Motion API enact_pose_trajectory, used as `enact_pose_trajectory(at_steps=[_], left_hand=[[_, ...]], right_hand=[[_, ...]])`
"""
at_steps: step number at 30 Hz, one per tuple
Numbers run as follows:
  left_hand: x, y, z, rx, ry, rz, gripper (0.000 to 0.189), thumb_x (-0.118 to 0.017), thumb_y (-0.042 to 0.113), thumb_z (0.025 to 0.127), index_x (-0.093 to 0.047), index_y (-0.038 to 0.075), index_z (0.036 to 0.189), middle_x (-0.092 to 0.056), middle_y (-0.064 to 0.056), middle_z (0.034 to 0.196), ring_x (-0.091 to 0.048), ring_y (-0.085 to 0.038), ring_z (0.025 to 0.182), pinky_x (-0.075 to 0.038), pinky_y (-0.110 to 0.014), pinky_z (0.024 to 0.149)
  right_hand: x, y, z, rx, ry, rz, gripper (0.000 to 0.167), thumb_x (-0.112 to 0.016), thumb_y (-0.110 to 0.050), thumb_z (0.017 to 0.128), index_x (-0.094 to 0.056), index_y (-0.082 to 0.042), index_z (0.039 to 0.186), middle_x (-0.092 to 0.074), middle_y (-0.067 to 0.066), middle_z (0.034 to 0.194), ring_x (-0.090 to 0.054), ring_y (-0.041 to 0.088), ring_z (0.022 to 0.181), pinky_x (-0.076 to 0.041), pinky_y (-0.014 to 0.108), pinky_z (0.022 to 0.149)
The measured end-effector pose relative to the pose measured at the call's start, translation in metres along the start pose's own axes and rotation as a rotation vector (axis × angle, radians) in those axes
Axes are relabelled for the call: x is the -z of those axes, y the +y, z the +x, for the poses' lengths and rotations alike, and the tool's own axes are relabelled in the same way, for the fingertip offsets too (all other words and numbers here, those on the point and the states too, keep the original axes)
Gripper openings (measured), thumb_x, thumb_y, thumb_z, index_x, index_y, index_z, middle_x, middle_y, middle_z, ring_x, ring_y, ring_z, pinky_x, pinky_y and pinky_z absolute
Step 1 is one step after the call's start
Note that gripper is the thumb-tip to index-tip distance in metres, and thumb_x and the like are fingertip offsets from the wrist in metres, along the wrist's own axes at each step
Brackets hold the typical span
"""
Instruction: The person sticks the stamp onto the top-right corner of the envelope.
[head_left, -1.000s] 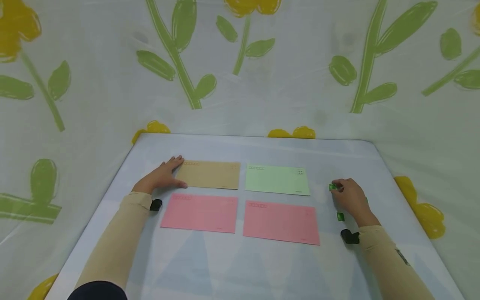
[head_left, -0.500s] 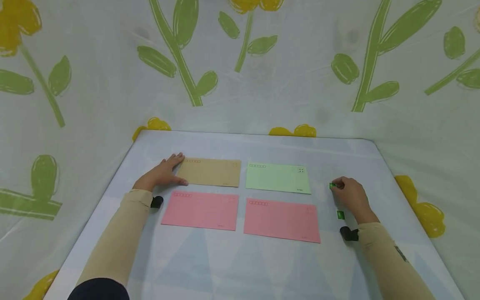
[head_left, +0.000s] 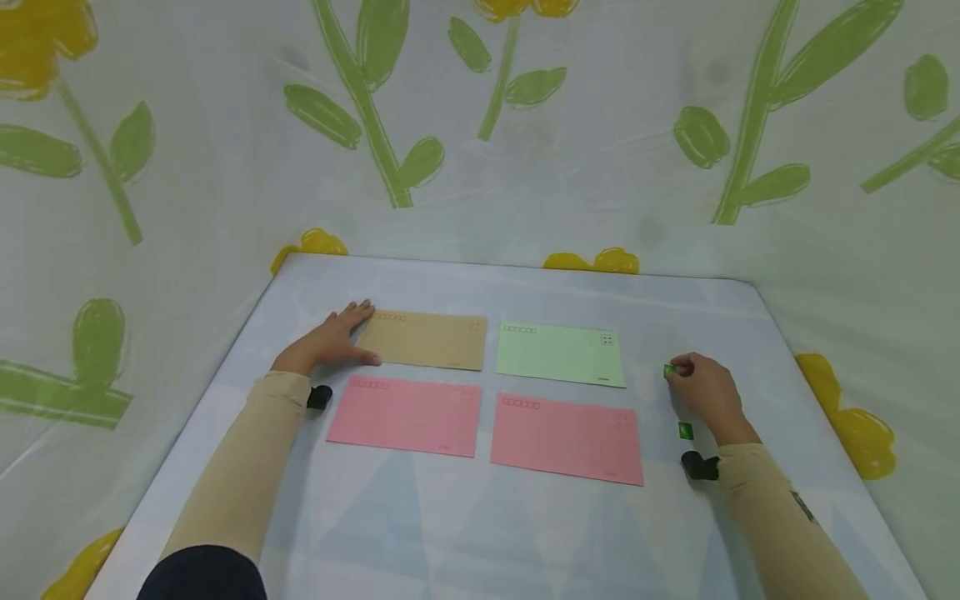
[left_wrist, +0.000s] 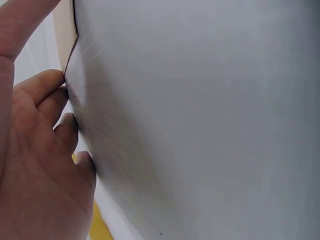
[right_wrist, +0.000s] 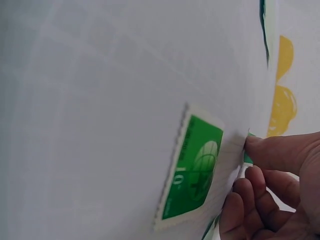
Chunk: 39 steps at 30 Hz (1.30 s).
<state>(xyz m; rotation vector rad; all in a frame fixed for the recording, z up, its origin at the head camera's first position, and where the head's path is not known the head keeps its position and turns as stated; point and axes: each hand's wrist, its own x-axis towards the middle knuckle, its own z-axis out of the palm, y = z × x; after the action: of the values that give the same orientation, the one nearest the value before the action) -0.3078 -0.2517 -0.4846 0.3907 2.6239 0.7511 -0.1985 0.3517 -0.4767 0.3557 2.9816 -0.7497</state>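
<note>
My left hand lies with spread fingers at the left edge of the brown envelope; its thumb and fingertips touch that edge. In the left wrist view, the same hand shows its palm, with fingertips on the table. On the right, my right hand pinches a small green postage stamp between thumb and finger, low at the table. The right wrist view shows this stamp mostly hidden behind the thumb. A second green stamp lies flat nearer the wrist, its white perforated border plain in the right wrist view.
To the right of the brown envelope lies a light green envelope. Two pink envelopes, the left one and the right one, form the nearer row. A flower-printed curtain hangs behind the white table.
The head view has shifted slightly. Both hands stay nearly in place, the right still at the stamp. A green bit beside the right hand, visible one second ago, is now hidden.
</note>
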Motion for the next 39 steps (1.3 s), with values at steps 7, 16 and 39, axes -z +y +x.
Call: enact_pose_trajectory(at_steps=[7, 16, 39], left_hand=[[0.000, 0.002, 0.002, 0.024, -0.003, 0.002, 0.120, -0.088, 0.046, 0.076, -0.017, 0.003, 0.162, -0.005, -0.015, 0.170, 0.007, -0.035, 0.156, 0.008, -0.051, 0.126], [-0.001, 0.007, 0.008, 0.000, -0.021, 0.015, 0.121, -0.087, 0.050, 0.076, -0.016, 0.001, 0.162, -0.005, -0.017, 0.170, 0.007, -0.037, 0.156, 0.008, -0.053, 0.126], [0.000, 0.004, 0.003, 0.016, -0.024, 0.041, 0.122, -0.085, 0.052, 0.077, -0.014, 0.000, 0.162, -0.004, -0.019, 0.169, 0.006, -0.038, 0.155, 0.007, -0.057, 0.125]], right_hand=[[0.002, 0.001, -0.005, 0.056, 0.027, 0.007, 0.030, -0.064, -0.013, 0.098, -0.060, 0.006, 0.120, -0.062, 0.030, 0.112, -0.059, 0.041, 0.097, -0.052, 0.046, 0.071], [0.005, 0.009, -0.008, 0.074, 0.075, 0.035, 0.026, -0.063, -0.015, 0.100, -0.062, 0.002, 0.120, -0.067, 0.024, 0.104, -0.059, 0.028, 0.078, -0.045, 0.030, 0.059], [0.004, 0.004, -0.005, 0.050, 0.096, 0.091, 0.031, -0.058, -0.014, 0.102, -0.065, 0.002, 0.127, -0.068, 0.022, 0.108, -0.060, 0.029, 0.084, -0.046, 0.030, 0.063]])
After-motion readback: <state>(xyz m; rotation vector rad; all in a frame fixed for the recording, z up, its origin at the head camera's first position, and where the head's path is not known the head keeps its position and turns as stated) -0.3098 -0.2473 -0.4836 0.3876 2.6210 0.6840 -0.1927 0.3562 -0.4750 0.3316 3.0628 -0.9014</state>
